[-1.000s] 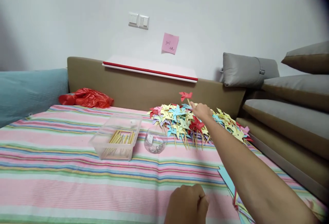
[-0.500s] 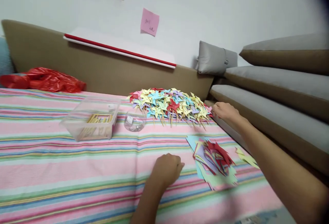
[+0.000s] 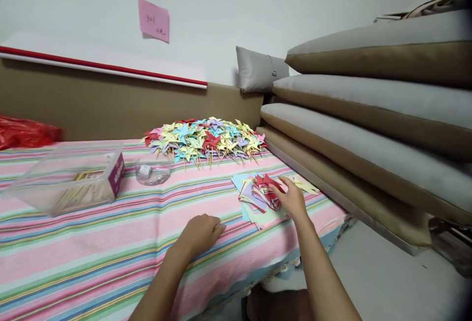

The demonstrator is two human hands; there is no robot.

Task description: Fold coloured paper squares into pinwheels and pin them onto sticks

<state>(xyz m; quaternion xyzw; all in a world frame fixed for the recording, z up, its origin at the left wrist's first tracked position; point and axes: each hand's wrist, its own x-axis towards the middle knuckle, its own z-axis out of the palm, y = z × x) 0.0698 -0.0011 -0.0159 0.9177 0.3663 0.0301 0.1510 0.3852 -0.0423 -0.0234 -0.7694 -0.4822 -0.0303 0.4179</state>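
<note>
My right hand point(image 3: 293, 198) is at the right edge of a stack of cut paper pieces point(image 3: 254, 195), thumb and forefinger apart. Its fingertips are beside the red paper on top; whether they touch it I cannot tell. The stack has red, purple, blue and pale green sheets with slit, pointed corners. My left hand point(image 3: 201, 232) rests on the striped cloth point(image 3: 121, 242) to the left of the stack, its fingers curled in and nothing visible in them. Beyond the hands lies a heap of paper pinwheels point(image 3: 206, 139) on thin sticks.
A clear plastic box point(image 3: 118, 178) with thin sticks stands at left. Next to it is a round clear container point(image 3: 153, 173) with small metallic bits. Yellow paper pieces point(image 3: 306, 186) lie right of the stack. Stacked cushions point(image 3: 354, 129) border the right side; a red plastic bag point(image 3: 27, 132) lies far left.
My right hand has come back from the right end of the pinwheel heap to the paper stack, and its fingers have parted. The view has turned right. My left hand stays curled on the cloth.
</note>
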